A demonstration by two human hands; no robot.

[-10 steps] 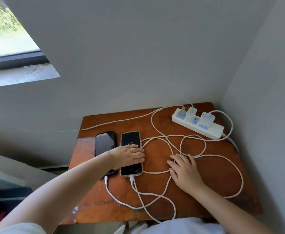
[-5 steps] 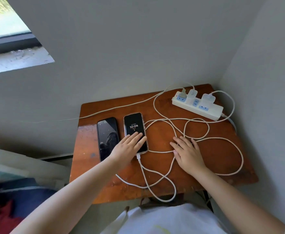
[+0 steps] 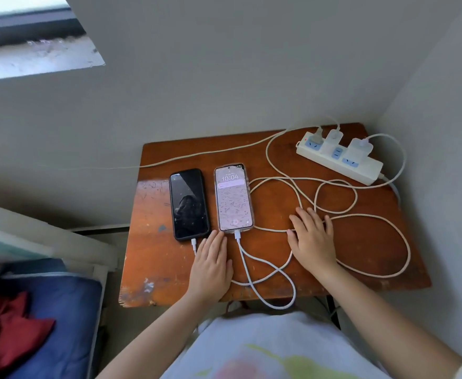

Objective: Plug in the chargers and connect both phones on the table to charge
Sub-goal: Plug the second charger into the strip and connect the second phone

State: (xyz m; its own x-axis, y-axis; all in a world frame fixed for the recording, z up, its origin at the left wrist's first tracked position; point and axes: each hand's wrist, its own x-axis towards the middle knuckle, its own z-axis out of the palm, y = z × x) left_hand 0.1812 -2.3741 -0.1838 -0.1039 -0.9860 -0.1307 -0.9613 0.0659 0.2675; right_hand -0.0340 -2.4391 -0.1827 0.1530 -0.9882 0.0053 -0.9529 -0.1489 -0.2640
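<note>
We see the left hand (image 3: 212,265) flat, palm down, fingers together and extended toward 12 o'clock, holding nothing, fingertips just below the two phones on the worn brown wooden table (image 3: 153,258). Black dark-screened phone (image 3: 189,204) sits at 9 o'clock of the lit pink-wallpaper phone (image 3: 233,197); each has a white cable plugged at its 6 o'clock end. Right hand (image 3: 311,239) lies flat, fingers spread, on the looped white cables (image 3: 383,222), gripping nothing. White power strip (image 3: 339,161) at 2 o'clock carries two white charger blocks (image 3: 357,147).
</note>
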